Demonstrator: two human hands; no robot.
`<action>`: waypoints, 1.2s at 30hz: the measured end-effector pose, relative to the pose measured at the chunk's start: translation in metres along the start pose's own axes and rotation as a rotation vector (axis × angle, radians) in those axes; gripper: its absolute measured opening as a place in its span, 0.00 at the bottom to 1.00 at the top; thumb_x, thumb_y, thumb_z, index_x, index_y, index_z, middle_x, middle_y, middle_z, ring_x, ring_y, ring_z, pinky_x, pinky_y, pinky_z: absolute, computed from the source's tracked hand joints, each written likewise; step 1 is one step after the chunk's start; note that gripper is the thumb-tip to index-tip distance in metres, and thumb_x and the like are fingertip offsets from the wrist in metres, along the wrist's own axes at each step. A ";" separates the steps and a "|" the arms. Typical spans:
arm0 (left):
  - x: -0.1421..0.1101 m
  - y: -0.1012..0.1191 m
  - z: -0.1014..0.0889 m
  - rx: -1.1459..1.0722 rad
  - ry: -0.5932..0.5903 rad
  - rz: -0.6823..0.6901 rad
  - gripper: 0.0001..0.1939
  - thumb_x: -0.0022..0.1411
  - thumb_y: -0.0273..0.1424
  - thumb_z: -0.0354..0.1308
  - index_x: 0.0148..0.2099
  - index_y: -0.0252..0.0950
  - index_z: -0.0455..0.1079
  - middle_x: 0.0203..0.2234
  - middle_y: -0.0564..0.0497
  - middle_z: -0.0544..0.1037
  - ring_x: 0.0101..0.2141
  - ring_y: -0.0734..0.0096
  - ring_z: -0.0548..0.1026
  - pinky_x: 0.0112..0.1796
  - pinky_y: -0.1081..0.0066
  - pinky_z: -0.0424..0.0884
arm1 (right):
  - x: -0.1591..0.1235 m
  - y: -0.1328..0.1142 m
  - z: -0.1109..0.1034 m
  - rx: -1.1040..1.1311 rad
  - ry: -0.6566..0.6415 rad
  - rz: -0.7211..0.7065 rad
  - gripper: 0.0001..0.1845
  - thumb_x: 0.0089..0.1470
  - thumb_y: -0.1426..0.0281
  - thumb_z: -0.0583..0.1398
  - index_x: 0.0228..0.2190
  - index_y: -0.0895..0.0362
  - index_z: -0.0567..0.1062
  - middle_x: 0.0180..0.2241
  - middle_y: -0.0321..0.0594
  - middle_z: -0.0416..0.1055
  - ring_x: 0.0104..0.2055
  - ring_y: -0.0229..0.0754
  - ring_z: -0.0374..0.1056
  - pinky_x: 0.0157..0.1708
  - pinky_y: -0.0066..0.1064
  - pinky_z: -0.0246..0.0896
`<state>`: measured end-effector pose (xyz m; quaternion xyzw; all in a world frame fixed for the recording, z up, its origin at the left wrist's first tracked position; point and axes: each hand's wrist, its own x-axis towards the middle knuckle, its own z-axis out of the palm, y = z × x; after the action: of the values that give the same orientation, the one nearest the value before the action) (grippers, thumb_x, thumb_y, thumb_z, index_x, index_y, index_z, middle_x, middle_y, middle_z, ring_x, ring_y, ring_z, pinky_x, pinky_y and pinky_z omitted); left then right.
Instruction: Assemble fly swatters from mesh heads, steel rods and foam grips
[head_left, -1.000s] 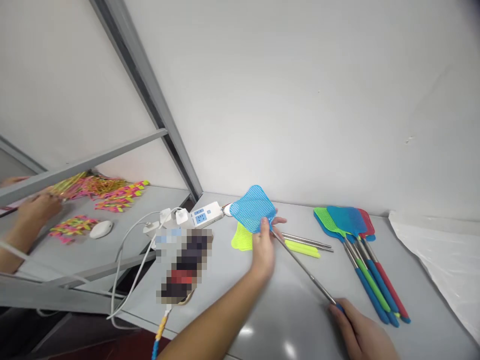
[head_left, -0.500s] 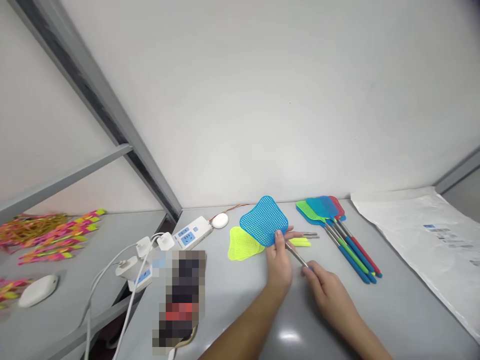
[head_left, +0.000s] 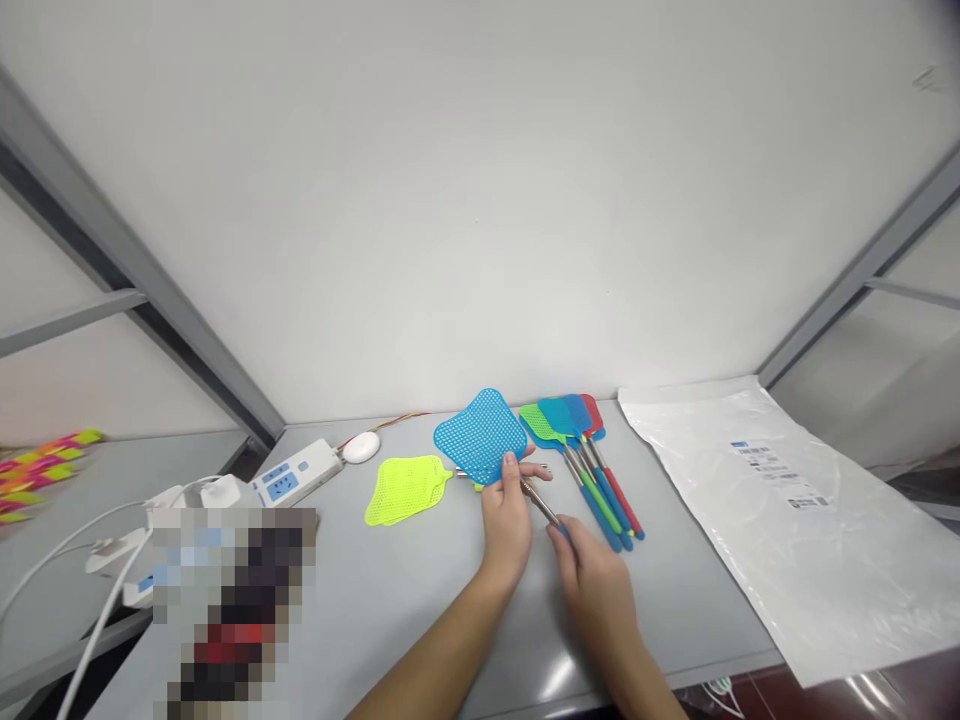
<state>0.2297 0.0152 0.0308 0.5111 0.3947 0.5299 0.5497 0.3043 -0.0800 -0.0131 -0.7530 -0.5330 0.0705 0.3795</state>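
Note:
A blue fly swatter [head_left: 481, 435] with a perforated head and a metal telescopic shaft is held between my hands above the table. My left hand [head_left: 506, 515] pinches it where head and shaft join, thumb on top. Around its blue handle, mostly hidden, my right hand [head_left: 594, 570] is wrapped. Yellow fly swatters [head_left: 407, 490] lie overlapped on the table, left of and partly behind my left hand. Farther right rests a fanned pile of green, blue and red fly swatters [head_left: 592, 470], handles towards me.
At left on the grey table [head_left: 360, 600] are a white power strip [head_left: 296, 473] with plugs and cables, a round white device [head_left: 361, 447] and a pixelated object [head_left: 240, 610]. A white plastic mailer bag [head_left: 750, 480] covers the right side. Grey metal frames [head_left: 180, 310] border the table.
The swatter's shaft has become much shorter, and my right hand has come close to my left. My view has turned right, showing more of the mailer bag.

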 end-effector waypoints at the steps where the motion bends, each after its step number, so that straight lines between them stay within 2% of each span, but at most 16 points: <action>1: -0.001 -0.001 0.006 -0.009 -0.033 -0.008 0.29 0.67 0.46 0.43 0.28 0.35 0.77 0.36 0.44 0.79 0.45 0.62 0.73 0.43 0.67 0.66 | 0.001 0.003 -0.006 0.054 -0.039 0.032 0.20 0.63 0.59 0.47 0.39 0.55 0.73 0.31 0.41 0.75 0.30 0.43 0.70 0.29 0.28 0.54; 4: -0.002 -0.010 0.020 -0.062 -0.150 -0.083 0.30 0.67 0.48 0.42 0.27 0.33 0.75 0.41 0.44 0.78 0.30 0.70 0.73 0.37 0.68 0.67 | 0.004 0.012 -0.026 0.273 -0.232 0.145 0.21 0.63 0.56 0.46 0.33 0.55 0.73 0.24 0.36 0.70 0.26 0.40 0.65 0.25 0.27 0.53; 7: -0.002 -0.020 0.029 -0.118 -0.233 -0.151 0.30 0.66 0.49 0.42 0.34 0.31 0.76 0.38 0.43 0.79 0.23 0.75 0.68 0.32 0.69 0.66 | 0.006 0.018 -0.038 0.399 -0.340 0.243 0.23 0.62 0.55 0.46 0.33 0.56 0.73 0.19 0.32 0.63 0.23 0.39 0.61 0.23 0.27 0.52; 9: -0.002 -0.024 0.031 -0.155 -0.288 -0.191 0.30 0.66 0.50 0.41 0.44 0.31 0.74 0.35 0.43 0.79 0.24 0.74 0.69 0.32 0.70 0.66 | 0.005 0.020 -0.041 0.380 -0.323 0.250 0.22 0.62 0.55 0.46 0.36 0.56 0.72 0.21 0.34 0.65 0.25 0.41 0.63 0.25 0.28 0.54; 12: -0.002 -0.023 0.023 -0.167 -0.454 -0.265 0.33 0.66 0.52 0.36 0.55 0.33 0.68 0.37 0.42 0.79 0.29 0.70 0.73 0.32 0.69 0.67 | 0.005 0.020 -0.040 0.295 -0.234 0.193 0.19 0.62 0.58 0.45 0.44 0.56 0.68 0.35 0.42 0.73 0.37 0.45 0.69 0.33 0.30 0.59; 14: -0.003 -0.017 0.008 -0.090 -0.560 -0.265 0.32 0.67 0.51 0.37 0.55 0.33 0.68 0.39 0.41 0.78 0.32 0.67 0.74 0.33 0.69 0.67 | 0.011 0.022 -0.041 0.206 -0.171 0.202 0.18 0.63 0.60 0.44 0.47 0.55 0.63 0.42 0.46 0.73 0.40 0.45 0.70 0.35 0.31 0.59; 15: -0.002 -0.014 -0.003 -0.021 -0.581 -0.239 0.31 0.67 0.50 0.39 0.52 0.32 0.70 0.39 0.41 0.78 0.33 0.67 0.74 0.33 0.69 0.67 | 0.016 0.023 -0.042 0.135 -0.148 0.231 0.17 0.63 0.60 0.44 0.47 0.55 0.62 0.42 0.46 0.73 0.39 0.45 0.71 0.34 0.31 0.59; 17: -0.001 -0.007 -0.030 0.135 -0.512 -0.127 0.26 0.68 0.46 0.41 0.48 0.33 0.72 0.39 0.43 0.79 0.34 0.66 0.74 0.37 0.67 0.67 | 0.031 0.028 -0.047 -0.072 -0.123 0.299 0.17 0.64 0.59 0.42 0.46 0.54 0.61 0.35 0.43 0.74 0.32 0.44 0.71 0.28 0.30 0.56; 20: 0.005 -0.002 -0.083 0.416 -0.270 0.085 0.19 0.68 0.42 0.45 0.46 0.37 0.72 0.38 0.47 0.78 0.38 0.65 0.73 0.43 0.65 0.66 | 0.060 0.037 -0.052 -0.428 -0.110 0.270 0.16 0.65 0.61 0.40 0.42 0.55 0.61 0.24 0.37 0.71 0.24 0.42 0.67 0.23 0.29 0.47; 22: 0.010 -0.003 -0.120 0.612 -0.113 0.231 0.16 0.66 0.40 0.48 0.44 0.37 0.73 0.39 0.48 0.77 0.42 0.63 0.73 0.46 0.65 0.65 | 0.078 0.041 -0.051 -0.485 -0.097 0.235 0.14 0.65 0.62 0.42 0.39 0.55 0.62 0.25 0.39 0.70 0.26 0.42 0.67 0.23 0.29 0.44; 24: 0.012 -0.007 -0.153 0.792 -0.037 0.372 0.14 0.66 0.38 0.49 0.41 0.37 0.73 0.39 0.47 0.77 0.43 0.61 0.72 0.47 0.64 0.64 | 0.090 0.044 -0.046 -0.509 -0.104 0.208 0.12 0.65 0.64 0.44 0.36 0.56 0.63 0.26 0.39 0.69 0.26 0.42 0.66 0.23 0.29 0.42; 26: 0.013 -0.011 -0.177 0.903 0.027 0.444 0.13 0.65 0.36 0.49 0.39 0.37 0.73 0.36 0.47 0.77 0.42 0.61 0.72 0.46 0.63 0.65 | 0.094 0.045 -0.040 -0.525 -0.122 0.181 0.12 0.65 0.65 0.45 0.35 0.56 0.63 0.28 0.40 0.69 0.27 0.40 0.66 0.23 0.30 0.43; 29: 0.011 -0.015 -0.192 0.968 0.122 0.457 0.12 0.66 0.35 0.49 0.39 0.37 0.72 0.35 0.47 0.76 0.42 0.61 0.72 0.45 0.63 0.66 | 0.092 0.045 -0.034 -0.546 -0.142 0.148 0.12 0.65 0.65 0.45 0.34 0.57 0.63 0.34 0.42 0.68 0.28 0.39 0.66 0.24 0.30 0.44; 33: 0.012 -0.017 -0.184 1.042 0.096 0.491 0.11 0.66 0.33 0.49 0.43 0.36 0.71 0.37 0.46 0.76 0.43 0.60 0.69 0.46 0.62 0.66 | 0.085 0.050 -0.031 -0.583 -0.164 0.119 0.13 0.65 0.64 0.45 0.35 0.58 0.65 0.35 0.43 0.67 0.29 0.40 0.66 0.25 0.31 0.46; 36: 0.013 -0.017 -0.177 1.134 0.077 0.485 0.11 0.65 0.32 0.49 0.46 0.37 0.70 0.43 0.45 0.75 0.46 0.57 0.67 0.48 0.58 0.63 | 0.082 0.053 -0.030 -0.611 -0.179 0.092 0.14 0.65 0.64 0.45 0.34 0.58 0.66 0.33 0.43 0.67 0.28 0.40 0.66 0.25 0.31 0.46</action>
<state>0.0616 0.0547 -0.0139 0.7795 0.5070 0.3654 0.0415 0.3937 -0.0317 -0.0018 -0.8462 -0.5262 -0.0098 0.0840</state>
